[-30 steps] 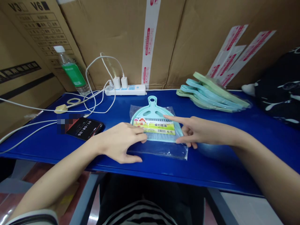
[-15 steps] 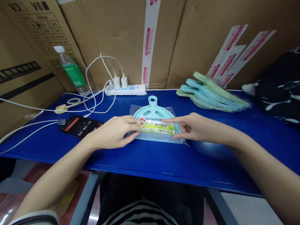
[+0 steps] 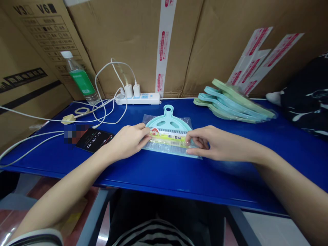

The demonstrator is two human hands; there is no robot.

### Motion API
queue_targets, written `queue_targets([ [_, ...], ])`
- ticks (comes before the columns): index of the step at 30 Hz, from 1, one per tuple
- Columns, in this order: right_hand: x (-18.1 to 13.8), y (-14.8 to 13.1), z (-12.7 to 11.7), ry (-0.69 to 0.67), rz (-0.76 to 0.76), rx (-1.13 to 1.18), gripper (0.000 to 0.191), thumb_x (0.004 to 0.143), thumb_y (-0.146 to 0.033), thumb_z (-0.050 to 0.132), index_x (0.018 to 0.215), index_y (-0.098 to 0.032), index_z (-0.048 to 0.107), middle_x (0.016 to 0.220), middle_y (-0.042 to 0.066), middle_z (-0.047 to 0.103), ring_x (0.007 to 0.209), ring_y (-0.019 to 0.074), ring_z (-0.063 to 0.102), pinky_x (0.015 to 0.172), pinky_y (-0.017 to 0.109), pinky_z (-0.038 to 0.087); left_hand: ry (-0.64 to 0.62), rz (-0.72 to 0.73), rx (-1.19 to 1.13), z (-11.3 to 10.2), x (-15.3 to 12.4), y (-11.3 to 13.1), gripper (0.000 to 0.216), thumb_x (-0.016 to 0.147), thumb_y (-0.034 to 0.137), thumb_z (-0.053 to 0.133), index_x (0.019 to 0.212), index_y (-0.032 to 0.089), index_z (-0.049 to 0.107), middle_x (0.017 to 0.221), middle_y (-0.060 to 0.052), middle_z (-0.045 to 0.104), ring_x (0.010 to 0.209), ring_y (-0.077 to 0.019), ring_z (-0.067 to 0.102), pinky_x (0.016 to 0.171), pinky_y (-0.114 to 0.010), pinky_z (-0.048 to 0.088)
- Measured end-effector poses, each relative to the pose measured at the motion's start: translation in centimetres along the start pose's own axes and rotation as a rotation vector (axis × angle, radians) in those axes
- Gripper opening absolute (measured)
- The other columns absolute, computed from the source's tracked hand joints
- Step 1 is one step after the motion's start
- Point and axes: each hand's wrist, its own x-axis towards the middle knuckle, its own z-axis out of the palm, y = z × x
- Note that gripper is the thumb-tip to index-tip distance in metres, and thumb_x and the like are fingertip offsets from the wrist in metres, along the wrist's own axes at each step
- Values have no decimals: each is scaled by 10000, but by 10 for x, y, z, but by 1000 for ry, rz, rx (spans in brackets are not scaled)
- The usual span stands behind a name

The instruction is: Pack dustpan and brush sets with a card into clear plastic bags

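Note:
A light-blue dustpan and brush set [image 3: 167,123] lies flat on the table in a clear plastic bag, its round-holed handle pointing away from me. A yellow-green and white label [image 3: 166,136] with a red mushroom picture crosses its middle, and brush bristles show just above it. My left hand [image 3: 132,138] is closed on the left edge of the bag, fingertips at the label's end. At the right edge, my right hand [image 3: 205,141] has its fingers curled onto the label's end and its thumb lower on the bag. The undersides of both grips are hidden.
More bagged dustpans [image 3: 233,104], green and blue, are piled at the back right beside a dark patterned cloth item [image 3: 307,99]. At the left are a phone [image 3: 93,140], white cables, a power strip [image 3: 143,98] and a bottle [image 3: 82,80]. Cardboard [image 3: 128,41] walls the back.
My right index finger has bent from stretched out along the label to curled at its right end. My left hand stays at the left edge. The set has barely moved.

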Motion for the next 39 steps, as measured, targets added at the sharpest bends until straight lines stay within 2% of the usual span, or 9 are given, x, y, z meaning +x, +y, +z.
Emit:
queue_targets([
  [4,3,1,7,55,10,0,351,815,-480,503,580,-236,412,490,-48,416,464,116,375,495,263,304,36,-2,-12,3,1,0,248,963,255,435,856,144,630,835,-52,635,688,-157,623,614,-266,483],
  [10,5,2,9,85,37,-18,305,780,-435,478,571,-246,360,475,-49,407,459,113,361,488,263,298,80,-17,-34,8,2,1,193,918,215,492,761,153,586,774,-24,580,584,-125,553,565,-260,455],
  [19,3,-3,13,120,61,-210,161,733,-241,442,605,-249,345,491,-49,379,453,118,346,492,279,260,86,-89,-33,10,1,3,127,903,161,480,854,142,596,1055,-89,596,616,-134,594,582,-295,507],
  [22,3,-3,11,116,110,-270,181,728,-241,468,612,-250,329,498,-46,402,470,126,361,488,282,250,83,-96,-38,11,1,2,128,883,119,466,911,133,590,1151,-115,590,622,-140,607,591,-316,531],
  [25,3,-1,9,104,150,-244,215,714,-240,470,582,-246,301,502,-43,409,483,125,370,480,277,247,70,-73,-64,14,1,0,161,877,93,447,946,133,587,1178,-120,587,716,-167,650,651,-333,560],
  [32,3,6,7,148,175,-153,235,723,-306,478,561,-239,321,482,-50,435,471,112,375,483,253,283,114,39,-133,17,0,-4,249,852,27,397,968,140,586,1153,-100,579,709,-131,637,668,-299,563],
  [39,4,10,8,141,150,-75,263,737,-334,500,588,-242,303,472,-62,432,462,105,365,495,249,293,117,95,-226,14,-1,-3,255,848,15,374,895,153,583,1053,-63,591,738,-123,634,693,-284,542],
])
